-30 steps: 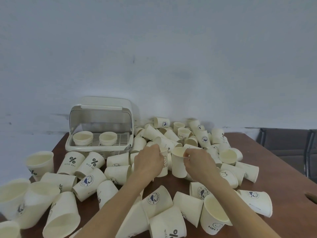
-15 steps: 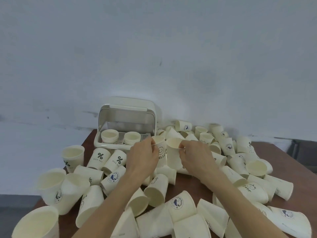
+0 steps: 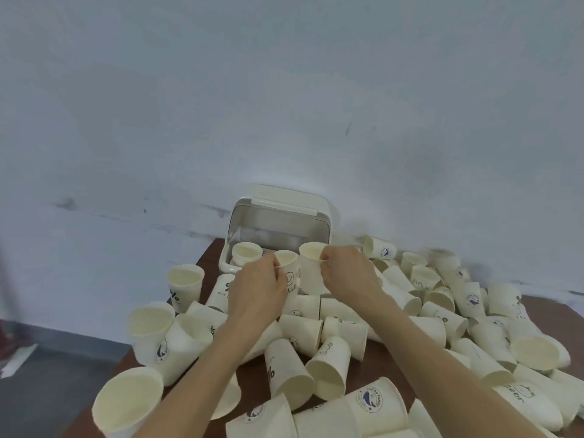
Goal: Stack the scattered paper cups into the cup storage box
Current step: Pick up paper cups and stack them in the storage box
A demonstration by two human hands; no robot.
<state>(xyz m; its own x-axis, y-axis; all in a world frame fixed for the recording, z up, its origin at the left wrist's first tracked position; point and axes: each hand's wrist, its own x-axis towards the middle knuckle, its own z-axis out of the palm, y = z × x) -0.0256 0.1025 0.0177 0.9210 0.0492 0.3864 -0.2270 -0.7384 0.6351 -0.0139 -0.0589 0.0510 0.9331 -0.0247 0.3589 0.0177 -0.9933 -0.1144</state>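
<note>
My left hand (image 3: pixel 257 290) pinches the rim of an upright cream paper cup (image 3: pixel 289 273) printed with a smiley and "HELLO". My right hand (image 3: pixel 349 276) pinches the rim of a second, plain cup (image 3: pixel 311 273) beside it. Both cups hang just in front of the cream cup storage box (image 3: pixel 278 222), whose lid is lifted. One stack of cups (image 3: pixel 246 252) shows inside the box on the left; the rest of its inside is hidden behind my hands. Several more cups (image 3: pixel 328 365) lie scattered over the brown table (image 3: pixel 379 358).
Upright cups (image 3: pixel 185 286) stand at the table's left edge, and a dense heap of toppled cups (image 3: pixel 458 298) fills the right side. A pale wall rises directly behind the box. Dark floor (image 3: pixel 47 390) shows beyond the table's left edge.
Both hands have lifted their cups off the pile and carried them toward the box. The view has swung left, so the box now sits near the centre.
</note>
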